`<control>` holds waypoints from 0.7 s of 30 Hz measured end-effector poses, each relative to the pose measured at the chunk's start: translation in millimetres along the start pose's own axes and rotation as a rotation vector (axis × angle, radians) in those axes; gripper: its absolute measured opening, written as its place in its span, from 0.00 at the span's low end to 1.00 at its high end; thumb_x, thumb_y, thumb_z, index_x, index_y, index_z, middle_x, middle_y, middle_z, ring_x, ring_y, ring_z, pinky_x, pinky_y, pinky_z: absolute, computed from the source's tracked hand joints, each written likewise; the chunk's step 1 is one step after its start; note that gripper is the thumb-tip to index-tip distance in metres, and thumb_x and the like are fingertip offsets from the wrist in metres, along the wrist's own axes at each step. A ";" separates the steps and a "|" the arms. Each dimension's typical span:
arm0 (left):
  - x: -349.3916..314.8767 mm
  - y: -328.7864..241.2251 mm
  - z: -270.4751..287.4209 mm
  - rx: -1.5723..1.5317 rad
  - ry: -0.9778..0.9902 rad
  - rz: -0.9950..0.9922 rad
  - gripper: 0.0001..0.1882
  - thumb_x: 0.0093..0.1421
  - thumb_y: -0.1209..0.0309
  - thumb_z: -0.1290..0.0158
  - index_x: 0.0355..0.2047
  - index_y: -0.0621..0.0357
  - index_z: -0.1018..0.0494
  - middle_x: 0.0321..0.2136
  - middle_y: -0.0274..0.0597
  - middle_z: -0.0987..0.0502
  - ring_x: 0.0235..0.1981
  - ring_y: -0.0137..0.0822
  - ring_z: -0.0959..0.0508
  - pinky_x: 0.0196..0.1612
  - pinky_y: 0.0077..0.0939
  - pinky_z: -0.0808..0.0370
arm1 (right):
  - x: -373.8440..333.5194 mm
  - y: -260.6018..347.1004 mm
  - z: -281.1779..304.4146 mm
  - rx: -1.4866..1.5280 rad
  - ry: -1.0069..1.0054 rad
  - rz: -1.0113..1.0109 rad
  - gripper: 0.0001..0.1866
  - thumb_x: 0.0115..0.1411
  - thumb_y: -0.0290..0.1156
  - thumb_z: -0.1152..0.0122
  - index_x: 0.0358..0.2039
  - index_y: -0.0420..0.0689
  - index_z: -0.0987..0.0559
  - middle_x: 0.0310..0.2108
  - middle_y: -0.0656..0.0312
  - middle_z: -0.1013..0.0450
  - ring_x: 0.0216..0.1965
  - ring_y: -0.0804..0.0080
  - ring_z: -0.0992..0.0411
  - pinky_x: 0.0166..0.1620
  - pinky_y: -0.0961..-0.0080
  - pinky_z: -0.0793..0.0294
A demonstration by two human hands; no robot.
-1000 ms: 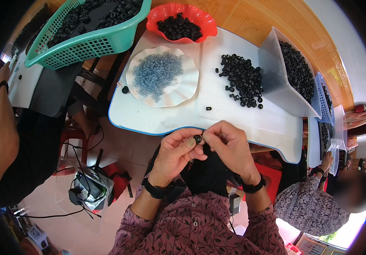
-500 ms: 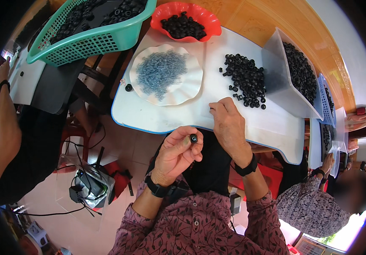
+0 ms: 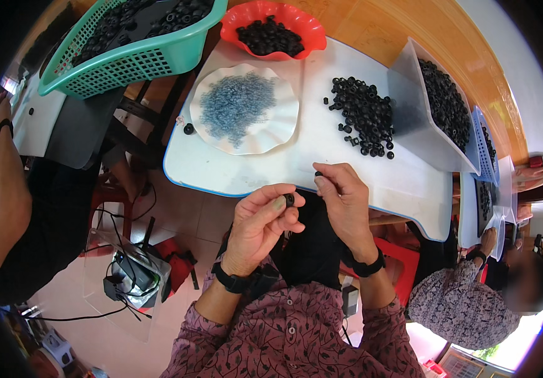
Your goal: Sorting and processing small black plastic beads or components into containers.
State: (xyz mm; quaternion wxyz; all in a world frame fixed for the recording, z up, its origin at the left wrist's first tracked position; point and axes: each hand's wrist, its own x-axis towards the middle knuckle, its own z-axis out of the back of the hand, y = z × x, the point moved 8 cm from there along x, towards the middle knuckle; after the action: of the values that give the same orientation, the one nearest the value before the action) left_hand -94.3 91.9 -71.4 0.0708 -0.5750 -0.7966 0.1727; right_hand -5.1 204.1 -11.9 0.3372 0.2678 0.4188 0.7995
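My left hand (image 3: 257,222) is raised just off the table's front edge, its thumb and forefinger pinching a small round black part (image 3: 289,200) with a hole in its end. To its right, my right hand (image 3: 349,205) is closed too, with a small black piece (image 3: 318,174) at its fingertips; its exact kind is too small to tell. The two hands are apart. Beyond them, a pile of black ring-like parts (image 3: 366,116) lies on the white table (image 3: 221,173). A white wavy-edged plate (image 3: 287,129) holds many tiny clear bluish pieces (image 3: 236,107).
Behind the plate stands a red bowl (image 3: 319,43) of black parts. A clear bin (image 3: 410,123) full of black parts is at right, beside a blue basket (image 3: 484,154). A green basket (image 3: 120,68) is at upper left. Other people sit on both sides.
My right hand has drawn back toward me, and a small black piece now shows at its fingertips. My left hand has turned the part it holds slightly.
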 end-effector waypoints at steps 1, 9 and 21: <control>-0.2 -0.9 0.2 0.023 -0.021 -0.009 0.13 0.64 0.77 0.54 0.48 0.68 0.30 0.39 0.54 0.25 0.30 0.29 0.26 0.34 0.27 0.18 | -3.1 -0.4 0.5 0.001 -0.001 -0.001 0.10 0.59 0.20 0.44 0.42 0.36 0.23 0.33 0.57 0.27 0.28 0.73 0.27 0.32 0.79 0.27; -1.5 -0.3 -1.9 0.095 0.011 -0.042 0.13 0.64 0.78 0.55 0.48 0.72 0.30 0.41 0.56 0.23 0.34 0.34 0.20 0.40 0.35 0.17 | -17.5 -14.6 -5.7 0.696 0.154 -0.290 0.12 0.60 0.24 0.41 0.45 0.38 0.22 0.36 0.61 0.22 0.30 0.82 0.27 0.31 0.86 0.29; -3.5 2.3 -12.5 0.117 0.019 -0.047 0.13 0.64 0.79 0.56 0.47 0.71 0.30 0.40 0.55 0.23 0.32 0.33 0.20 0.39 0.34 0.17 | -27.7 -7.6 0.7 0.719 0.086 -0.203 0.10 0.55 0.20 0.37 0.39 0.39 0.19 0.33 0.65 0.26 0.33 0.82 0.30 0.35 0.85 0.30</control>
State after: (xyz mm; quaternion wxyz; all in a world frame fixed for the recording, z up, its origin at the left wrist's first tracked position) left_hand -87.2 91.7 -60.2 0.1157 -0.5527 -0.7977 0.2117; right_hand 15.2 186.5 -22.1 0.2814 0.2923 0.7109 0.5745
